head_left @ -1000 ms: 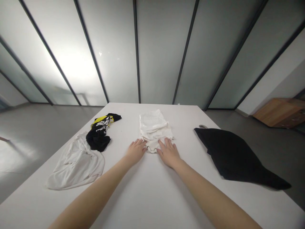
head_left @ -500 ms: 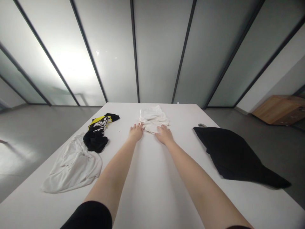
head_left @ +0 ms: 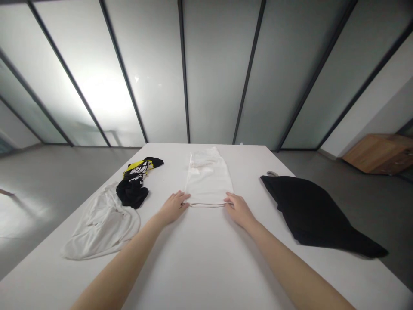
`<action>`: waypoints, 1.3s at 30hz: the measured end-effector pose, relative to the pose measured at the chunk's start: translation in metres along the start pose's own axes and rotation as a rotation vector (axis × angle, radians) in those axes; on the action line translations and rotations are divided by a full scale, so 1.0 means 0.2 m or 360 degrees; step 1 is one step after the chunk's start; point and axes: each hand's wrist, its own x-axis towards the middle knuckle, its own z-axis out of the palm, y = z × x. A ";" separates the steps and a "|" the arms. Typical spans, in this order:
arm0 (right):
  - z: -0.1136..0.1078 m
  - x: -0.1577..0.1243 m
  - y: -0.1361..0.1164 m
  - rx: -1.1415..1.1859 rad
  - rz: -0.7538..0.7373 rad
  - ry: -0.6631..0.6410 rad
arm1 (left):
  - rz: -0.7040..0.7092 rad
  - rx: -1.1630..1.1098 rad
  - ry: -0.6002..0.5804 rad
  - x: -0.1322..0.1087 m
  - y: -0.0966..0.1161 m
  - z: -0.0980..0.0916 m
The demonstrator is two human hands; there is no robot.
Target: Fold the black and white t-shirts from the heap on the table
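A white garment [head_left: 209,178], perhaps a shirt, lies as a long narrow strip in the middle of the table. Its near edge shows two layers and is drawn straight; the far part is wrinkled. My left hand [head_left: 175,206] pinches the near left corner between thumb and fingers. At the near right corner, my right hand [head_left: 238,208] grips the cloth in the same way. Both hands rest low, close to the tabletop.
The white table [head_left: 200,267] carries a crumpled white cloth [head_left: 101,228] and a black garment with a yellow and white print [head_left: 134,185] on the left. A black garment [head_left: 319,215] lies at right, with a tape roll [head_left: 272,173] behind it. A wooden cabinet [head_left: 377,153] stands beyond.
Both hands have come nearer to me and spread apart. The white garment's bunched near part is now pulled out flat and longer. The view has tilted slightly.
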 end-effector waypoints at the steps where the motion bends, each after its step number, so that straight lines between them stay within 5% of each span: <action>1: -0.01 -0.05 0.01 0.0072 0.0017 -0.0013 | 0.0020 -0.0028 -0.0028 -0.05 0.02 -0.02; 6: -0.05 -0.24 0.06 0.0116 0.0183 0.0031 | -0.0034 -0.0031 -0.0120 -0.24 0.15 -0.11; 11: -0.11 -0.36 0.07 -0.0034 0.0257 0.0084 | -0.0109 -0.0071 -0.0047 -0.30 0.20 -0.08; 22: -0.20 -0.36 0.09 0.0129 0.0088 -0.0024 | 0.0223 -0.0343 0.0093 -0.33 0.12 -0.08; 31: -0.16 -0.36 0.09 0.0004 0.0152 -0.0128 | 0.0202 -0.0327 -0.0044 -0.30 0.14 -0.05; 39: -0.24 -0.36 0.09 0.0208 -0.0009 -0.0235 | 0.0299 -0.0339 -0.0002 -0.32 0.12 -0.12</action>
